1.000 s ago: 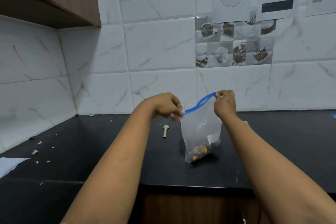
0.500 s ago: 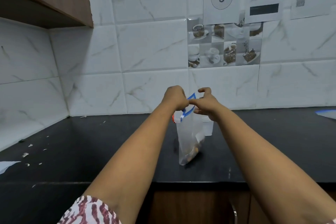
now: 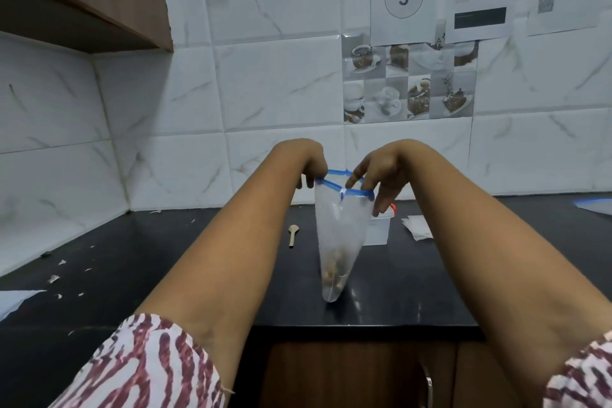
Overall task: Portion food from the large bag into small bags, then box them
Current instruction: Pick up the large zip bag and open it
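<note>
While its bottom tip rests on the black bench (image 3: pixel 414 301), the clear blue-rimmed plastic bag (image 3: pixel 341 235) of brownish food stands upright, left hand (image 3: pixel 309 164) and right hand (image 3: pixel 381 169) pinching its rim apart.

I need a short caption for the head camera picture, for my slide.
Both hands, left and right, hold open the blue zip top of a small clear bag with food over a black counter.
</note>
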